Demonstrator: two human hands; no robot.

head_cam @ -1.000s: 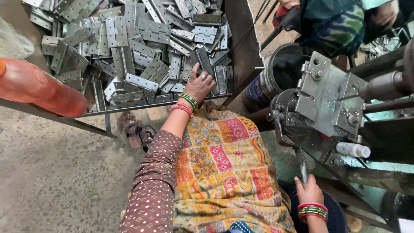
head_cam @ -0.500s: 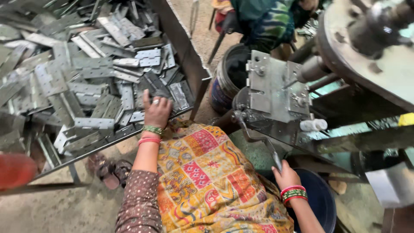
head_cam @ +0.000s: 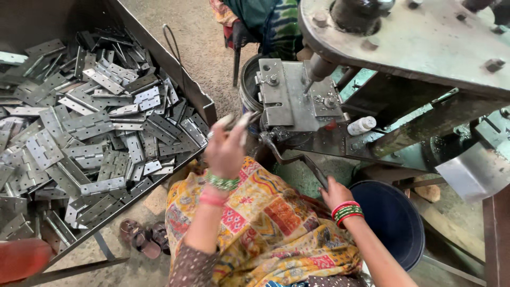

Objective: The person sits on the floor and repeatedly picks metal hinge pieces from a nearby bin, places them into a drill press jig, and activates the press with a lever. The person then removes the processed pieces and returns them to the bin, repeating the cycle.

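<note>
My left hand [head_cam: 226,150] is lifted in mid-air between the bin and the machine, blurred, gripping a metal hinge [head_cam: 234,122] by its lower end. My right hand [head_cam: 336,192] is closed around the end of a dark metal lever [head_cam: 297,159] that runs up to the press machine [head_cam: 297,98]. The press has a flat grey jig plate under a vertical punch [head_cam: 319,69]. To my left a large metal bin [head_cam: 199,98] holds a heap of several grey hinges [head_cam: 95,138]. Bangles sit on both wrists.
A dark blue bucket [head_cam: 393,223] stands at the lower right under the machine. A small white bottle [head_cam: 362,125] lies on the press base. Sandals [head_cam: 141,239] rest on the floor by the bin. Another person in green clothing [head_cam: 268,24] sits beyond the machine. An orange object [head_cam: 21,260] is at the bottom left.
My left hand has left the hinge heap and risen toward the press with a hinge in it. The right hand stays on the lever. The view has swung rightward.
</note>
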